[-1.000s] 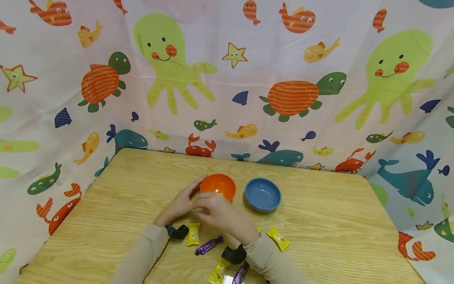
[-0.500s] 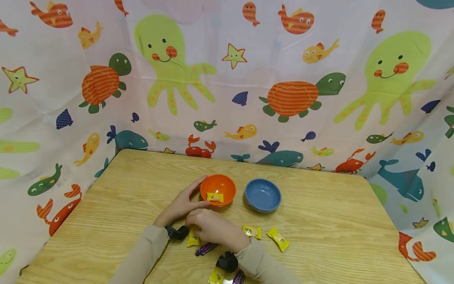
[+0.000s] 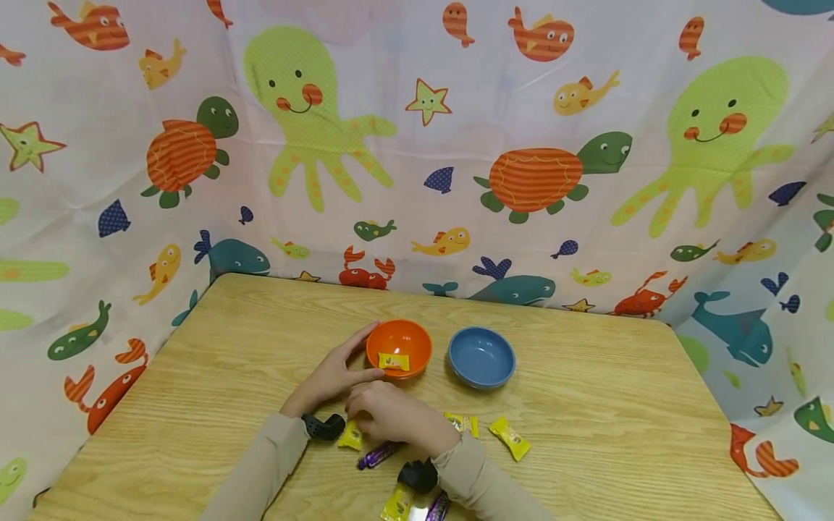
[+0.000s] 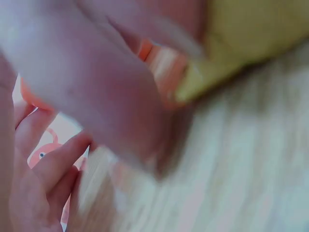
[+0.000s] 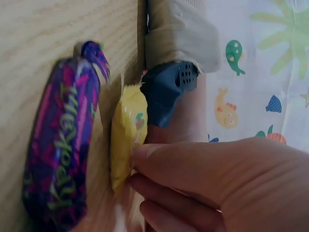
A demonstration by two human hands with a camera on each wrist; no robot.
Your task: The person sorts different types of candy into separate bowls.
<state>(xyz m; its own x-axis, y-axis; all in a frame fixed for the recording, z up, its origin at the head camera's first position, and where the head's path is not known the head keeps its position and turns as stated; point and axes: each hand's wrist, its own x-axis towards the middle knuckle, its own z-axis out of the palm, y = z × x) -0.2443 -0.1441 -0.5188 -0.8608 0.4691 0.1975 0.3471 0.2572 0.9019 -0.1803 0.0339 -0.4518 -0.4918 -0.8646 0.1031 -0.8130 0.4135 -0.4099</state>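
My left hand (image 3: pixel 334 373) holds the orange bowl (image 3: pixel 407 335) from its left, thumb at the near rim and fingers along the side. One yellow-wrapped candy (image 3: pixel 394 361) lies inside that bowl. Below it, my right hand (image 3: pixel 394 414) pinches the end of another yellow-wrapped candy (image 5: pixel 128 135) between thumb and finger, low over the table. Beside this candy lies a purple-wrapped candy (image 5: pixel 63 140), partly covered by the right hand in the head view. The left wrist view is blurred, with right-hand fingers (image 4: pixel 106 92) close to the lens, next to the yellow wrapper.
A blue bowl (image 3: pixel 482 362) stands right of the orange one. Two yellow candies, one partly hidden (image 3: pixel 465 423) and one in full view (image 3: pixel 510 438), lie right of my right wrist. Nearer the front are another yellow candy (image 3: pixel 397 503) and a purple one (image 3: pixel 439 506). A patterned curtain (image 3: pixel 391 145) hangs behind the table.
The right hand has drawn back from the orange bowl to the candies, uncovering the yellow candy in the bowl. The yellow candy under its fingers has shifted slightly. The left hand stays at the bowl.
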